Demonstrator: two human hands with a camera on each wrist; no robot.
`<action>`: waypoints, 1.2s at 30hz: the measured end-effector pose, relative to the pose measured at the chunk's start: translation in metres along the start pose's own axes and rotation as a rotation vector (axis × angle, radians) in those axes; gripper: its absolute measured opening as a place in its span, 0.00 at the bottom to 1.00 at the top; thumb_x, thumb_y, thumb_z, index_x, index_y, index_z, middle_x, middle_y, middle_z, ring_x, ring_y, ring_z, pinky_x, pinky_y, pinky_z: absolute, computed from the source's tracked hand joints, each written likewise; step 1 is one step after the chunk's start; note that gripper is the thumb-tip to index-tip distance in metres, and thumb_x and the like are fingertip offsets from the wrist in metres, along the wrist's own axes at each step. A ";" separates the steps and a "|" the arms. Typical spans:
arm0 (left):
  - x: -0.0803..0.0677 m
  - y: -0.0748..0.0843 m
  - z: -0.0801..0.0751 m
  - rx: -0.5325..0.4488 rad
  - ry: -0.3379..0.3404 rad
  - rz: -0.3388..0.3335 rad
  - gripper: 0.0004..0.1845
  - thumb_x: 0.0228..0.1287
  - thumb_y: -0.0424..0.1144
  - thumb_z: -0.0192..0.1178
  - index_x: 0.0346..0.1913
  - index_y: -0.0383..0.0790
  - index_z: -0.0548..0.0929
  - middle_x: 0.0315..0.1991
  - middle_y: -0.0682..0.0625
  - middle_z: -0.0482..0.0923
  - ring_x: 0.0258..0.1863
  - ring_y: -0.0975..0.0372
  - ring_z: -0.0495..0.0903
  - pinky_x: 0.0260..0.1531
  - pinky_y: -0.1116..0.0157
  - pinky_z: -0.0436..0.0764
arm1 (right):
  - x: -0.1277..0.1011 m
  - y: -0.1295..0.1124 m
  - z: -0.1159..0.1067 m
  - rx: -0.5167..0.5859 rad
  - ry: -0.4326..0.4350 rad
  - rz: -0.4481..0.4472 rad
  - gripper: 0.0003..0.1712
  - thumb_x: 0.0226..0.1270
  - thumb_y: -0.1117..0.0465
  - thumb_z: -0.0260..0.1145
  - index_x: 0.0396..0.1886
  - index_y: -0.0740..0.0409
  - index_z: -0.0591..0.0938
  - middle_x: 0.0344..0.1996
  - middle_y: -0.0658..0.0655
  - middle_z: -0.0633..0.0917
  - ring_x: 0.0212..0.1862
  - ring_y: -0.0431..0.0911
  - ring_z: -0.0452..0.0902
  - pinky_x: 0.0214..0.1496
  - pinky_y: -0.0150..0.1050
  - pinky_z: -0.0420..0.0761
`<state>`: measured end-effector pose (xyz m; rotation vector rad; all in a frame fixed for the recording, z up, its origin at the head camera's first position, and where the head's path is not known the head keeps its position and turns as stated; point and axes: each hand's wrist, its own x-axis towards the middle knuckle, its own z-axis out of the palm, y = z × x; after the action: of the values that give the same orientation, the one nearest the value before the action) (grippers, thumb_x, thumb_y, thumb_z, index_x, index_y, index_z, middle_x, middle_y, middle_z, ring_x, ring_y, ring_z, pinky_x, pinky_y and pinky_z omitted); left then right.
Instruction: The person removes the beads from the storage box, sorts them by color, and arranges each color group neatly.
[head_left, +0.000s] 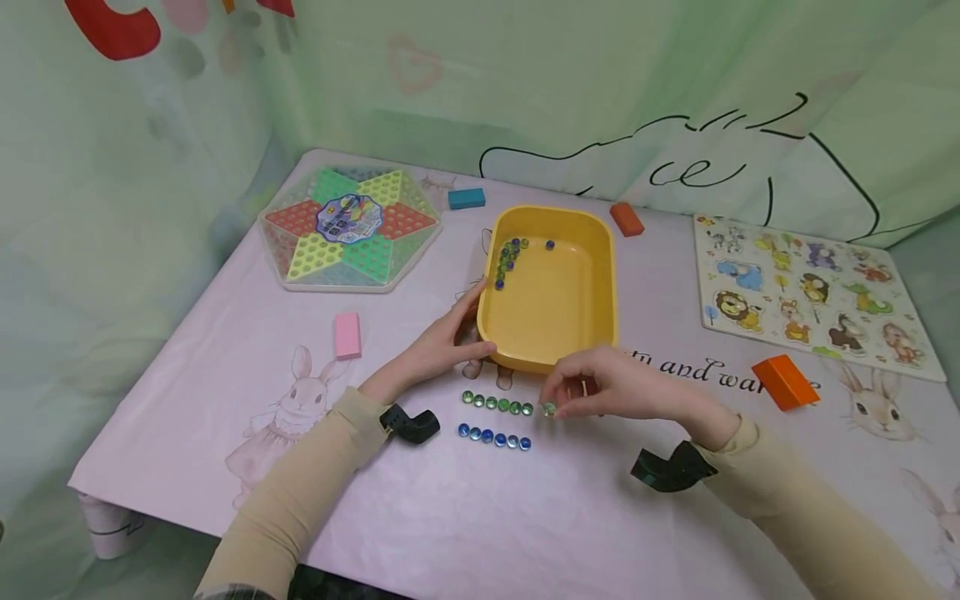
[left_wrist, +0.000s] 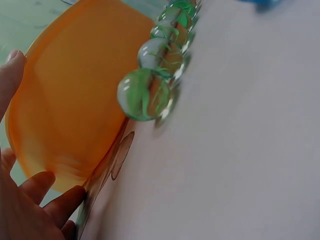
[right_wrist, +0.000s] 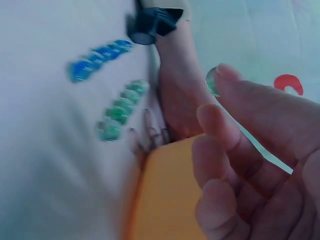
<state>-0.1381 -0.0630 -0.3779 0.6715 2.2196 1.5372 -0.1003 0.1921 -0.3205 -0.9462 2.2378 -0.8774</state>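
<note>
1. A green marble is being pinched at the fingertips of the right hand, low over the pink tablecloth, at the 3 o'clock end of a row of green marbles.
2. A row of blue marbles is lying just at 6 o'clock of the green row.
3. The yellow tray, at 12 o'clock of both rows, is being gripped at its near-left corner by the left hand, fingers curled round the rim.
4. More marbles are being held in the tray's far-left corner.
5. A Chinese checkers board is lying at 10 o'clock, an animal puzzle at 2 o'clock.
</note>
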 end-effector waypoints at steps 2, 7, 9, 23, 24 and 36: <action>0.000 0.000 0.000 -0.001 0.002 -0.001 0.46 0.63 0.40 0.59 0.74 0.48 0.39 0.73 0.43 0.48 0.72 0.55 0.50 0.69 0.57 0.51 | -0.003 0.004 0.006 0.016 0.009 0.020 0.07 0.57 0.57 0.68 0.36 0.49 0.82 0.23 0.44 0.75 0.28 0.39 0.70 0.29 0.30 0.71; 0.001 0.000 0.000 0.001 0.006 -0.006 0.46 0.63 0.39 0.58 0.74 0.48 0.39 0.73 0.43 0.49 0.71 0.55 0.50 0.69 0.57 0.52 | -0.005 0.017 0.023 0.062 0.039 0.027 0.06 0.56 0.59 0.69 0.34 0.50 0.82 0.22 0.44 0.75 0.27 0.39 0.69 0.29 0.29 0.70; 0.001 0.001 0.000 0.002 0.006 -0.006 0.46 0.63 0.39 0.58 0.74 0.48 0.39 0.73 0.43 0.49 0.71 0.55 0.51 0.69 0.57 0.52 | -0.004 0.023 0.030 0.070 0.053 0.023 0.06 0.56 0.60 0.69 0.34 0.51 0.81 0.22 0.44 0.75 0.27 0.38 0.69 0.29 0.29 0.70; 0.016 -0.036 0.004 0.011 0.029 0.023 0.47 0.61 0.45 0.60 0.72 0.63 0.38 0.73 0.52 0.49 0.71 0.61 0.50 0.69 0.59 0.52 | 0.002 0.036 0.053 0.015 0.207 0.149 0.06 0.59 0.63 0.66 0.35 0.56 0.80 0.23 0.46 0.76 0.27 0.36 0.69 0.30 0.29 0.72; 0.016 -0.037 0.004 0.009 0.031 0.028 0.47 0.61 0.46 0.61 0.72 0.65 0.38 0.73 0.53 0.49 0.71 0.61 0.51 0.69 0.59 0.52 | 0.002 0.036 0.054 0.009 0.216 0.156 0.06 0.59 0.63 0.66 0.35 0.56 0.80 0.22 0.46 0.76 0.26 0.36 0.69 0.30 0.29 0.72; 0.016 -0.040 0.004 0.011 0.031 0.036 0.47 0.59 0.52 0.61 0.71 0.68 0.39 0.73 0.53 0.51 0.71 0.61 0.51 0.69 0.55 0.51 | 0.007 0.036 0.058 -0.001 0.256 0.193 0.06 0.58 0.64 0.67 0.35 0.57 0.80 0.20 0.46 0.74 0.25 0.37 0.68 0.28 0.29 0.69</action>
<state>-0.1561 -0.0627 -0.4173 0.6994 2.2520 1.5635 -0.0788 0.1858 -0.3851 -0.6329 2.4952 -0.9523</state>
